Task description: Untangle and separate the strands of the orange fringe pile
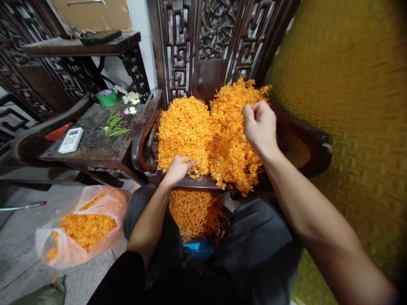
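Two heaps of small orange blossoms rest side by side on a dark carved wooden chair seat (193, 182). My left hand (178, 170) is at the front edge of the left heap (183, 127), thumb and fingers pinched together among blossoms. Whether one is held there is too small to tell. Above the right side of the right heap (229, 148), my right hand (261, 127) is raised with its fingers curled closed. Anything inside that pinch is hidden. Between my knees, below the seat, lies another mass of orange stringy pieces (190, 212).
A plastic bag (104, 250) with orange blossoms stands on the floor at left. The neighbouring wooden chair holds a white remote (71, 140), green tape roll (107, 97), green stems (116, 126) and white flowers (131, 98). A yellow-brown textured surface (359, 127) rises at right.
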Tool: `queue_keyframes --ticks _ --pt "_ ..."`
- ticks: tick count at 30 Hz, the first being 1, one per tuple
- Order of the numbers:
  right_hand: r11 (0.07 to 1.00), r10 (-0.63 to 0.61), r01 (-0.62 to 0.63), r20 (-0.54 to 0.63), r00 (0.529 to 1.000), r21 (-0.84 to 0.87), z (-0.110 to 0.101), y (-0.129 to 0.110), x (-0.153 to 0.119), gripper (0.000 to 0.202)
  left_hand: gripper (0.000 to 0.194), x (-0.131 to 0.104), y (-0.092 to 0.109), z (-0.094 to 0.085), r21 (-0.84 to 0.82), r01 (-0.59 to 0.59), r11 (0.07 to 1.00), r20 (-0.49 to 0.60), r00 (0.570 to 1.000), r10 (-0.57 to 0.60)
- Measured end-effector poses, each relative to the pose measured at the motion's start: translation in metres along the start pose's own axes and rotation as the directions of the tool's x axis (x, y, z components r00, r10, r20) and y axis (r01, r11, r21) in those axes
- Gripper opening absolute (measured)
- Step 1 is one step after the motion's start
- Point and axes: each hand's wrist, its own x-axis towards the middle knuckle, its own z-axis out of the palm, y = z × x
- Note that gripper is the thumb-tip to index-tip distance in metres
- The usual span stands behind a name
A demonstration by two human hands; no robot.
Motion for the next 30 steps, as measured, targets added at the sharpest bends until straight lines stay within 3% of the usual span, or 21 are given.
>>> queue_keyframes --ticks 2,5,7,11,13,15,18,20,24,27,29,30 --pt "0.999 0.036 -0.043 0.208 0.977 0.026 -0.002 -0.005 -0.005 0.043 0.029 0.001 -0.002 0.003 -0.101 0.044 0.994 0.036 0.999 -0.04" --pt "0.997 -0.016 -0.028 0.561 0.828 0.07 0.004 -0.022 -0.023 0.026 0.03 0.0 0.001 0.007 -0.204 0.082 0.975 0.073 0.995 -0.068" --pt "0.997 -0.032 -0.019 0.642 0.766 0.073 0.009 -0.032 -0.033 0.025 0.032 0.0 0.004 0.009 -0.273 0.095 0.957 0.071 0.994 -0.078" --pt "0.998 0.065 -0.054 0.687 0.724 -0.038 0.018 -0.036 -0.041 0.033 0.034 -0.001 0.009 0.01 -0.342 0.076 0.937 0.046 0.997 -0.064" --pt "0.998 0.031 0.019 0.692 0.721 -0.064 0.022 -0.033 -0.041 0.031 0.034 -0.001 0.008 0.01 -0.321 0.058 0.945 0.041 0.998 -0.047" --pt "0.991 -0.054 0.116 0.614 0.788 -0.063 0.025 -0.031 -0.038 0.027 0.034 0.0 0.008 0.011 -0.314 0.061 0.947 0.043 0.998 -0.049" --pt "0.978 -0.145 0.192 0.396 0.907 -0.084 0.027 -0.029 -0.032 0.026 0.036 0.0 0.012 0.014 -0.365 0.116 0.924 0.102 0.991 -0.084" --pt "0.963 -0.198 0.245 0.322 0.926 -0.111 0.027 -0.028 -0.029 0.025 0.037 0.0 0.016 0.016 -0.407 0.153 0.901 0.163 0.982 -0.093" --pt "0.919 -0.304 0.355 0.261 0.916 -0.175 0.023 -0.018 -0.016 0.02 0.039 0.001 0.02 0.016 -0.488 0.187 0.852 0.237 0.968 -0.076" --pt "0.944 -0.235 0.235 0.025 0.972 -0.23 0.011 -0.007 0.006 0.023 0.044 0.004 0.014 0.011 -0.536 0.219 0.815 0.273 0.959 -0.079" --pt "0.965 -0.16 0.112 -0.192 0.968 -0.238 0.001 -0.002 0.017 0.024 0.044 0.005 0.009 0.007 -0.551 0.238 0.8 0.292 0.953 -0.082" --pt "0.97 -0.134 0.084 -0.214 0.968 -0.227 -0.003 -0.002 0.019 0.023 0.043 0.006 0.007 0.006 -0.554 0.244 0.796 0.306 0.949 -0.077"
